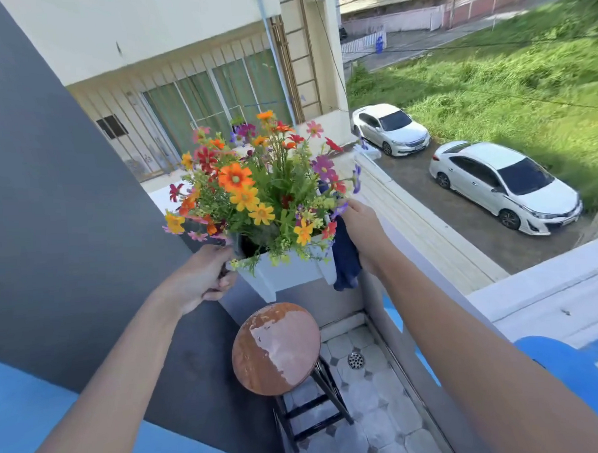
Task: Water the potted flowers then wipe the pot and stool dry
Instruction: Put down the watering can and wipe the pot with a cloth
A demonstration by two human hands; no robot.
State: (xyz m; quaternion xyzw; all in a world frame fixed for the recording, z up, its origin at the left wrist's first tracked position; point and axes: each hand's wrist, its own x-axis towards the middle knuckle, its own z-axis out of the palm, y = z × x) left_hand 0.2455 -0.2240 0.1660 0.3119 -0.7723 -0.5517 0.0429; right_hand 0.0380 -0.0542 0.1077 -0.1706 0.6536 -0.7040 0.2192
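A white square pot (286, 271) full of orange, yellow, red and purple flowers (254, 187) is held up in the air above a round wooden stool (275, 350). My left hand (203, 275) grips the pot's left rim. My right hand (363, 230) is on the pot's right side and presses a dark blue cloth (345, 258) against it; the cloth hangs down past the pot's lower edge. The stool seat shines wet on its right half. The stool has dark legs.
I stand on a narrow balcony with a dark grey wall (50, 203) on the left and a low parapet (410, 228) on the right. A floor drain (356, 360) sits in the tiled floor beside the stool. Two white cars are parked below.
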